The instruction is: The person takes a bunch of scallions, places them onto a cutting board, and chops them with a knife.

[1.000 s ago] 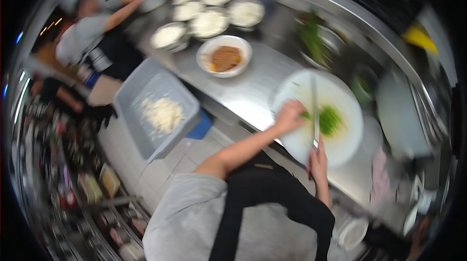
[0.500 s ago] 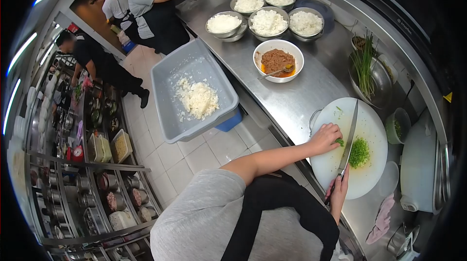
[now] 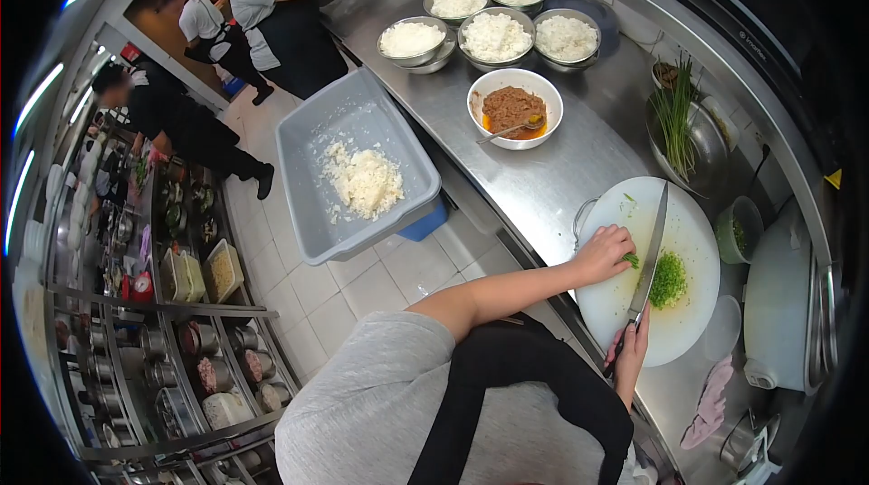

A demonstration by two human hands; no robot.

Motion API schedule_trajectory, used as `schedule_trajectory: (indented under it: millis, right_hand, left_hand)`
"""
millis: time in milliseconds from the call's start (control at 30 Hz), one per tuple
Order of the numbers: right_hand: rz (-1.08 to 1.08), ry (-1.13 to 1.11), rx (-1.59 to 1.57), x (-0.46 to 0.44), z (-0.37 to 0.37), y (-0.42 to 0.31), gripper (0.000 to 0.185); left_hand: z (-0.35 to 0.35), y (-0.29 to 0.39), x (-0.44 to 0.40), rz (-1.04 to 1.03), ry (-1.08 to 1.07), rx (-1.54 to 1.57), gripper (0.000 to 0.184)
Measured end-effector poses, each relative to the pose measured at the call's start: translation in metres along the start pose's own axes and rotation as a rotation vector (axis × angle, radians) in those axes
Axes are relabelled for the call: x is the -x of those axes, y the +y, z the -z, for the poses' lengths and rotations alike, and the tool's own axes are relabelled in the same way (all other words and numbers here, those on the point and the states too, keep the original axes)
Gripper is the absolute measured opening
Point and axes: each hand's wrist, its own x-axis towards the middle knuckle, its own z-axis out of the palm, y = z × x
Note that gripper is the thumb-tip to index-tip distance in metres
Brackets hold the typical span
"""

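My left hand [image 3: 605, 255] is closed over a small bunch of green chives [image 3: 631, 260] on the round white cutting board [image 3: 692, 322]. In my right hand [image 3: 631, 347] is the handle of a kitchen knife [image 3: 651, 254]. Its long blade lies across the board, between the bunch and a heap of finely chopped chives [image 3: 669, 280]. A few green bits are scattered over the board's surface. Just left of the board a metal handle [image 3: 580, 223] shows, but what it belongs to is hidden.
A white bowl of brown minced filling with a spoon [image 3: 513, 109] stands on the steel counter [image 3: 552, 204]. Behind it are several metal bowls of rice [image 3: 496, 36]. Whole chives [image 3: 674, 123] rest in a metal bowl. A grey tub [image 3: 299, 204] holds rice. Co-workers [image 3: 281, 23] stand beyond.
My hands, the knife and the chives look nearly the same. The whole view has shifted slightly. In the background, the co-workers have changed posture, and the one by the doorway has moved a leg.
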Motion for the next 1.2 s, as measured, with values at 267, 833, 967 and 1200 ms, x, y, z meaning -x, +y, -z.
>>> schedule_trajectory:
  millis: [267, 833, 967, 1200]
  right_hand:
    - [0.020, -0.012, -0.026, -0.001, 0.001, 0.002, 0.055]
    - [0.007, -0.004, 0.012, 0.016, 0.000, -0.011, 0.059]
    - [-0.081, 0.020, 0.066, 0.028, -0.001, -0.027, 0.058]
    - [-0.097, 0.002, 0.112, 0.033, -0.009, -0.028, 0.059]
  left_hand:
    - [0.001, 0.001, 0.000, -0.011, 0.010, -0.004, 0.022]
    - [0.001, 0.001, -0.016, -0.020, -0.016, -0.067, 0.020]
    - [-0.002, -0.001, -0.018, -0.033, -0.043, -0.041, 0.019]
    - [-0.007, 0.001, -0.018, -0.016, -0.063, -0.024, 0.019]
